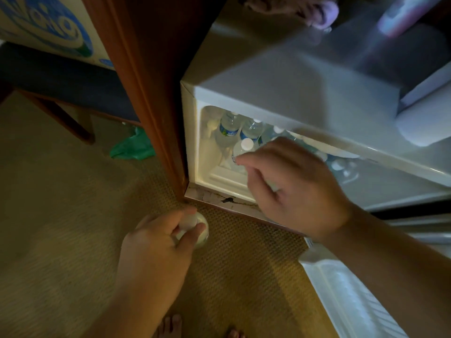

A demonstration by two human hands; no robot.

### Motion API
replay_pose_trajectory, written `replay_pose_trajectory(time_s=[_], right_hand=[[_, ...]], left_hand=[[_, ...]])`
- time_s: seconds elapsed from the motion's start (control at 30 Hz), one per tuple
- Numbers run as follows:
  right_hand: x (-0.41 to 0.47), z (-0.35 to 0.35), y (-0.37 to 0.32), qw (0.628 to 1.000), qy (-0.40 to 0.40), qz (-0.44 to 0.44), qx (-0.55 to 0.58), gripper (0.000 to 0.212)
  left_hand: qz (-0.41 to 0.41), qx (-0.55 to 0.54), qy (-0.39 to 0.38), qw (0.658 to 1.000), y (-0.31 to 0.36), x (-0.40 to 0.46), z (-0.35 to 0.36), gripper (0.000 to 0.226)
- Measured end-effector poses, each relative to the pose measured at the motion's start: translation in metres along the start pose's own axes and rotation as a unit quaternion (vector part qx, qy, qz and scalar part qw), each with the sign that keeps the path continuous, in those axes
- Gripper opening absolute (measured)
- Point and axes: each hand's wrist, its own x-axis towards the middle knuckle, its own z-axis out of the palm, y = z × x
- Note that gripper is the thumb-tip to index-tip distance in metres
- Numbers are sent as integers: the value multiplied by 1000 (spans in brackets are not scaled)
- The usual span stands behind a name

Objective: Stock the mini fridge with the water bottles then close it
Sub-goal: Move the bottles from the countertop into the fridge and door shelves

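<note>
Now left hand (166,237) grips upright bottle (195,226) by its cap, fridge opening (214,167) up-right of it; right hand (290,189), nearer, loosely open.

I see a tan woven carpet (61,228) under everything. On it stand the mini fridge (268,76), a dark wooden cabinet (156,98) tight against its left side, and a chair leg (61,118). A crumpled green bag (133,146) lies by the cabinet. My bare toes (170,325) rest at the near edge.
</note>
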Motion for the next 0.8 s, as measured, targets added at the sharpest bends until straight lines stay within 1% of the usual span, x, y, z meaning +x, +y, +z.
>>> replay_pose_trajectory(time_s=[0.07, 0.13, 0.17, 0.2, 0.27, 0.3, 0.37, 0.47, 0.57, 0.67, 0.8], right_hand=[[9, -38, -4, 997, 65, -21, -36, 17], [17, -61, 12, 989, 91, -9, -117, 21], [20, -65, 23, 985, 79, 9, -151, 28], [22, -65, 35, 983, 51, 37, -172, 38], [24, -55, 55, 974, -29, 115, -191, 62], [25, -50, 61, 967, -66, 149, -197, 70], [28, -42, 68, 952, -118, 178, -220, 77], [32, -39, 69, 940, -154, 186, -240, 79], [30, -38, 65, 938, -157, 191, -242, 79], [29, -38, 64, 942, -143, 189, -237, 77], [29, -36, 65, 944, -134, 182, -242, 77]], left_hand=[[28, 39, -8, 999, 4, 11, 3, 29], [52, 45, -3, 998, 13, 24, 8, 26], [62, 37, -6, 997, 19, 31, 10, 23], [73, 35, -9, 997, 24, 38, 13, 20], [91, 49, -13, 995, 33, 53, 21, 20], [94, 58, -14, 994, 37, 60, 26, 21], [84, 58, -18, 995, 46, 75, 35, 22], [71, 56, -14, 996, 59, 95, 50, 23], [91, 62, 14, 994, 64, 114, 64, 23], [116, 106, 12, 987, 69, 135, 80, 28], [99, 176, -17, 979, 68, 170, 99, 27]])
